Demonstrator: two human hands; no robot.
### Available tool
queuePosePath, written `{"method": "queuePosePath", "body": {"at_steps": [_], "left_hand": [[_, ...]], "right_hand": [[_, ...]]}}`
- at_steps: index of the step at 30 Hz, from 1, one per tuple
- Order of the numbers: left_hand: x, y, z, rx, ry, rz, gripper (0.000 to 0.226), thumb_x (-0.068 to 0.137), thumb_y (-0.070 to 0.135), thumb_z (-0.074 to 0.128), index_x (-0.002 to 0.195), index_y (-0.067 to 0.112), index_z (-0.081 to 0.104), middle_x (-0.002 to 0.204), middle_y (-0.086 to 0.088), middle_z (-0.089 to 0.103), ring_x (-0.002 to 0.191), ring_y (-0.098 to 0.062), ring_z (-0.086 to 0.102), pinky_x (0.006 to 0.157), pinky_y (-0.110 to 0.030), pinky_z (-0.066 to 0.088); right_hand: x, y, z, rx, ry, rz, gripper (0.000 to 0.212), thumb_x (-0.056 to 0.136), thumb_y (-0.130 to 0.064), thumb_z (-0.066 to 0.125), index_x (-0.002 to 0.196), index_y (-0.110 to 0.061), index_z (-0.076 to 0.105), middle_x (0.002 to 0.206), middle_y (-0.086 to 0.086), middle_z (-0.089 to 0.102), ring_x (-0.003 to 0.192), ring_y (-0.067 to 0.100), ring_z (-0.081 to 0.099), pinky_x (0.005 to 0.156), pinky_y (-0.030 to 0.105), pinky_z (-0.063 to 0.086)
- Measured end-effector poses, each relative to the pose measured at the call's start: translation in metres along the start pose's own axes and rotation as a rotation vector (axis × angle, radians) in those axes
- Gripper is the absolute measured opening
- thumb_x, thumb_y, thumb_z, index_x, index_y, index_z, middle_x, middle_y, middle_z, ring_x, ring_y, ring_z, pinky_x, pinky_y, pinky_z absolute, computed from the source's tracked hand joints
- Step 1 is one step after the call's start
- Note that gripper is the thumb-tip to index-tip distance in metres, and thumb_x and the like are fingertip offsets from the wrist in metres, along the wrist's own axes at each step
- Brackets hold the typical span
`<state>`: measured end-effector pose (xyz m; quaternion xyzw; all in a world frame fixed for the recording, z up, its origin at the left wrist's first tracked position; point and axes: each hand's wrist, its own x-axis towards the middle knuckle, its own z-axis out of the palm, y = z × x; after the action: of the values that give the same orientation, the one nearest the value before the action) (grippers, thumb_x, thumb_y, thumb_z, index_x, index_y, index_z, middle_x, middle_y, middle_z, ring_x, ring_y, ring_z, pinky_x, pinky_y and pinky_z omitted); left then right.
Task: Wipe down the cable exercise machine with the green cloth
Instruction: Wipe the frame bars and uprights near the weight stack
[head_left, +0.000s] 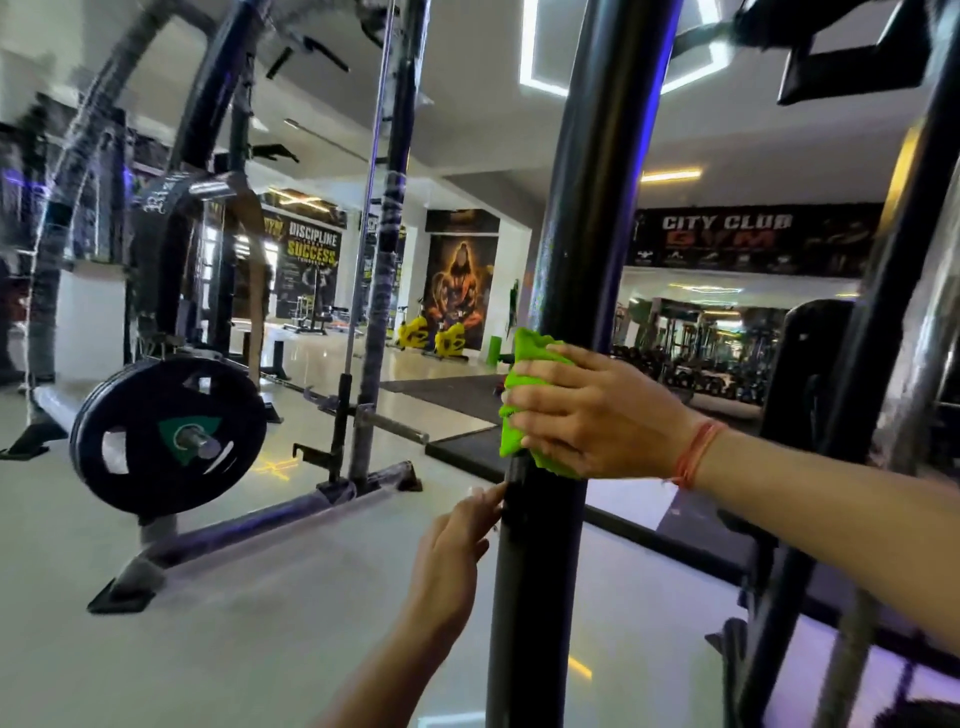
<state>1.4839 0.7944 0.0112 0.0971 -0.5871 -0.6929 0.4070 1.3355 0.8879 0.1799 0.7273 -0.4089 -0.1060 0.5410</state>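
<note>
The right hand (597, 410) presses the bright green cloth (524, 395) flat-fingered against the thick black steel upright post (571, 260). The left hand (457, 540) touches it below, fingers loosely extended, holding nothing. Best to wrap the cloth round and stroke downward.

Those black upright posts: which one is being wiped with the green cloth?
The thick post in the middle foreground. The right hand presses the green cloth against it; the other posts are untouched.
</note>
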Motion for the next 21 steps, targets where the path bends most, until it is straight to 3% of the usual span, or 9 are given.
{"method": "queuePosePath", "body": {"at_steps": [2, 4, 7, 9, 13, 14, 18, 21], "left_hand": [[0.001, -0.006, -0.005, 0.022, -0.014, -0.027, 0.045, 0.1, 0.048, 0.038, 0.121, 0.027, 0.071, 0.125, 0.014, 0.07, 0.125, -0.004, 0.059, 0.112, -0.039, 0.037], [0.001, -0.009, -0.008, 0.035, -0.027, -0.031, 0.053, 0.093, 0.054, 0.036, 0.125, 0.027, 0.069, 0.128, 0.014, 0.069, 0.126, -0.004, 0.058, 0.111, -0.037, 0.037], [0.0, -0.015, -0.009, 0.026, -0.012, -0.041, 0.057, 0.089, 0.056, 0.038, 0.126, 0.028, 0.069, 0.128, 0.012, 0.068, 0.125, -0.002, 0.058, 0.107, -0.035, 0.039], [-0.004, -0.022, -0.009, 0.028, -0.005, -0.06, 0.049, 0.097, 0.051, 0.038, 0.127, 0.027, 0.068, 0.129, 0.011, 0.068, 0.123, 0.0, 0.058, 0.105, -0.034, 0.039], [-0.008, -0.03, -0.011, 0.002, 0.016, -0.095, 0.046, 0.107, 0.038, 0.028, 0.125, 0.026, 0.069, 0.127, 0.013, 0.069, 0.124, -0.001, 0.058, 0.103, -0.034, 0.038], [-0.009, -0.031, -0.012, -0.009, 0.017, -0.103, 0.046, 0.107, 0.038, 0.029, 0.123, 0.026, 0.07, 0.126, 0.014, 0.07, 0.123, -0.001, 0.058, 0.102, -0.034, 0.039], [-0.014, -0.039, -0.016, -0.011, 0.007, -0.129, 0.049, 0.094, 0.05, 0.038, 0.123, 0.025, 0.069, 0.123, 0.014, 0.071, 0.121, -0.003, 0.061, 0.106, -0.037, 0.04], [-0.019, -0.052, -0.02, -0.019, 0.007, -0.165, 0.058, 0.084, 0.055, 0.038, 0.123, 0.026, 0.07, 0.123, 0.014, 0.071, 0.122, -0.005, 0.061, 0.106, -0.037, 0.039]], "right_hand": [[0.004, 0.012, -0.004, -0.029, 0.057, 0.098, 0.034, 0.106, -0.039, 0.048, 0.127, -0.023, 0.069, 0.141, 0.0, 0.061, 0.141, 0.027, 0.047, 0.116, 0.052, 0.034], [-0.002, -0.001, 0.003, -0.014, 0.142, 0.256, 0.034, 0.106, -0.036, 0.051, 0.132, -0.02, 0.067, 0.145, 0.001, 0.058, 0.145, 0.03, 0.041, 0.118, 0.055, 0.031], [-0.018, -0.037, 0.016, 0.023, 0.106, 0.147, 0.035, 0.105, -0.035, 0.052, 0.133, -0.02, 0.066, 0.146, 0.001, 0.057, 0.146, 0.03, 0.04, 0.12, 0.054, 0.029], [-0.021, -0.032, 0.012, 0.008, 0.053, 0.062, 0.036, 0.106, -0.038, 0.049, 0.134, -0.022, 0.065, 0.148, 0.001, 0.055, 0.147, 0.028, 0.04, 0.118, 0.054, 0.031], [-0.019, -0.049, 0.023, 0.024, 0.166, 0.393, 0.039, 0.106, -0.036, 0.051, 0.141, -0.021, 0.06, 0.156, 0.002, 0.047, 0.152, 0.031, 0.029, 0.118, 0.058, 0.03], [-0.025, -0.068, 0.032, 0.042, 0.174, 0.403, 0.039, 0.106, -0.034, 0.052, 0.141, -0.019, 0.06, 0.156, 0.002, 0.046, 0.152, 0.032, 0.028, 0.117, 0.059, 0.03], [-0.044, -0.089, 0.037, 0.024, 0.062, 0.102, 0.036, 0.105, -0.036, 0.053, 0.136, -0.022, 0.064, 0.152, 0.002, 0.052, 0.149, 0.029, 0.035, 0.118, 0.056, 0.031], [-0.033, -0.076, 0.032, -0.026, 0.147, 0.293, 0.037, 0.105, -0.035, 0.053, 0.137, -0.022, 0.064, 0.152, 0.001, 0.052, 0.148, 0.029, 0.037, 0.119, 0.056, 0.029]]}}
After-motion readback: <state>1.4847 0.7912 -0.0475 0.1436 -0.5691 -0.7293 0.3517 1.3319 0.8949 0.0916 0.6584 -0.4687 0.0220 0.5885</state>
